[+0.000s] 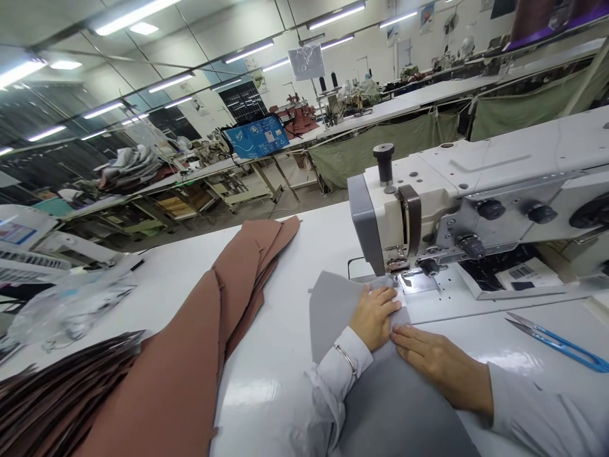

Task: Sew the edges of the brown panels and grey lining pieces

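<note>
A grey piece of fabric point(399, 406) lies on the white table, its far edge beneath the needle area of a sewing machine point(404, 216). My left hand point(375, 314) rests flat on the fabric with fingers stretched toward the presser foot. Just nearer to me, my right hand point(438, 362) lies along the fabric's right edge, fingertips touching it close to my left hand. Its fingers are extended, and no object shows in either hand. The underside of the fabric is hidden.
Blue-handled thread snips point(556, 343) lie at the right. Brown cut panels point(190, 330) are stacked on the left, beside dark strips point(71, 387) and a clear plastic bag point(71, 311). An open box point(514, 273) sits under the machine arm.
</note>
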`<act>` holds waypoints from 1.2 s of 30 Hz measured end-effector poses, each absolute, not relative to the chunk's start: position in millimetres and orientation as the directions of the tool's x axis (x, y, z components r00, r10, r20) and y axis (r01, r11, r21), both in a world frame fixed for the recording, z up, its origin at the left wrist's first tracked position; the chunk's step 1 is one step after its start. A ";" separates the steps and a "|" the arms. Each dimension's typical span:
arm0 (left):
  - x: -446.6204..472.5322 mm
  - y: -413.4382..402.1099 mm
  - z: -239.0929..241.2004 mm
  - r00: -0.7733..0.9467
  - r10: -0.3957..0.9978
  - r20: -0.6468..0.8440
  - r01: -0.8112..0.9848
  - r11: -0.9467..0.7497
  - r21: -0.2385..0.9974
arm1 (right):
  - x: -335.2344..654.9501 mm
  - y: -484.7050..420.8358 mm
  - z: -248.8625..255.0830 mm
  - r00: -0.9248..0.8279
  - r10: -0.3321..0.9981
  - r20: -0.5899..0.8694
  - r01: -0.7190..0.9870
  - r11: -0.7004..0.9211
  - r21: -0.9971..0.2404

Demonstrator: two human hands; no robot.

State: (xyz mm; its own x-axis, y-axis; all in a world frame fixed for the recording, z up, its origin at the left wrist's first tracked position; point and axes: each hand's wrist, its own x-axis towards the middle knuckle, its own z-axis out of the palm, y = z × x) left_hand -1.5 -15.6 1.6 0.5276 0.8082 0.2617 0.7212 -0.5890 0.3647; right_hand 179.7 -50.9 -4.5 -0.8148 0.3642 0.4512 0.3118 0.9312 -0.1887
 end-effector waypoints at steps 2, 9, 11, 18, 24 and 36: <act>-1.9 -15.1 1.7 0.529 0.809 0.256 0.725 -0.588 0.359 | 179.3 -49.4 -3.8 -0.824 0.360 0.438 0.309 0.933 -0.186; -2.3 -17.4 1.6 0.542 0.806 0.237 0.730 -0.591 0.342 | 180.5 -55.0 0.7 -0.839 0.343 0.423 0.306 0.939 -0.155; -2.0 -18.0 2.2 0.540 0.809 0.234 0.731 -0.588 0.346 | 181.0 -55.2 0.2 -0.838 0.341 0.426 0.308 0.940 -0.147; -3.4 -11.7 1.6 0.535 0.813 0.228 0.732 -0.581 0.354 | 180.8 -48.3 -1.5 -0.852 0.328 0.407 0.294 0.945 -0.146; -7.5 -9.5 -2.9 0.559 0.782 0.276 0.705 -0.623 0.338 | 179.3 -60.3 0.3 -0.819 0.337 0.465 0.323 0.940 -0.112; -9.3 13.0 -6.3 0.542 0.797 0.266 0.735 -0.604 0.308 | 173.0 -41.5 -2.7 -0.801 0.352 0.484 0.330 0.934 -0.133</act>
